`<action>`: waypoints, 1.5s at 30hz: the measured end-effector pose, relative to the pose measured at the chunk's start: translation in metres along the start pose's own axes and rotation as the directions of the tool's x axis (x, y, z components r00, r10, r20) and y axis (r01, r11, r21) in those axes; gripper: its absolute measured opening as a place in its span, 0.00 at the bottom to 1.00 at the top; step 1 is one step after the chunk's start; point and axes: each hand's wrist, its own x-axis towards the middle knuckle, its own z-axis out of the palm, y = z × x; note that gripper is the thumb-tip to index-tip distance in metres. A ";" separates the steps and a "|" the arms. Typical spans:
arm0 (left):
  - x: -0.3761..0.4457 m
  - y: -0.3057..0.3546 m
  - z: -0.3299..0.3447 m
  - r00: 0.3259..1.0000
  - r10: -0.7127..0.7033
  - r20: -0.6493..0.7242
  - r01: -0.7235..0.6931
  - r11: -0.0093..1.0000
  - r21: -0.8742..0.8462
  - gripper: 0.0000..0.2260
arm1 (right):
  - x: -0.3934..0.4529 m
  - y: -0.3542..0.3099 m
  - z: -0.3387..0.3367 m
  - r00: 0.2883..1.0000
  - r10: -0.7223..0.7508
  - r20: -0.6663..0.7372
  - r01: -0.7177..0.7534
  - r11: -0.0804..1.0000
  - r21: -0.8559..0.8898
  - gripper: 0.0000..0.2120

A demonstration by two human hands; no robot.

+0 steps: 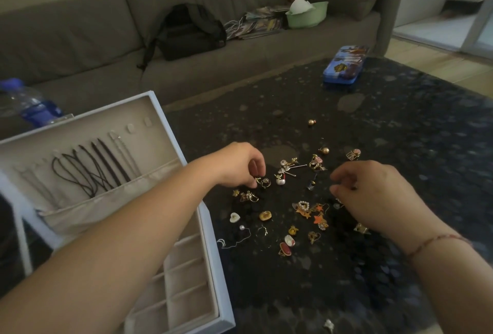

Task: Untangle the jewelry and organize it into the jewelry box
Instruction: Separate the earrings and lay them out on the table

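Several small gold earrings and charms [293,200] lie scattered on the dark speckled table [373,147]. My left hand [240,165] reaches over them and pinches a small gold earring [262,182] at its fingertips. My right hand [373,195] hovers with curled fingers just right of the pile, and whether it holds anything cannot be made out. The white jewelry box [208,227] stands open at the left, with beige compartments in its tray and black cord necklaces [93,171] hanging in the raised lid.
A blue tin case [344,65] lies at the table's far side. A plastic water bottle [29,104] stands behind the box lid. The grey sofa [106,40] beyond holds a black backpack [189,32], magazines and a green basin [306,15].
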 end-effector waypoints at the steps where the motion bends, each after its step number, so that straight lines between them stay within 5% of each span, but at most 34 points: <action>1: -0.001 0.000 0.003 1.000 0.006 0.001 -0.006 1.000 0.005 0.11 | -0.001 0.000 0.000 1.000 -0.001 0.003 0.001 1.000 0.000 0.10; 8: -0.011 -0.003 0.000 0.999 0.005 0.045 -0.006 1.000 0.017 0.10 | -0.003 -0.001 -0.002 1.000 -0.013 0.008 0.013 1.000 -0.011 0.10; 14: -0.013 -0.006 -0.003 0.986 -0.049 -0.158 0.051 0.999 0.005 0.12 | -0.003 -0.003 -0.002 1.000 -0.007 -0.009 0.007 1.000 -0.011 0.10; 27: -0.072 0.013 0.003 0.992 0.090 0.086 -0.117 0.913 0.390 0.08 | -0.003 -0.004 -0.002 1.000 -0.019 -0.013 0.019 1.000 -0.004 0.09; 45: -0.091 0.026 0.042 0.975 0.174 0.139 -0.218 0.867 0.447 0.07 | -0.008 0.041 -0.038 0.976 0.138 -0.169 -0.102 0.973 0.208 0.02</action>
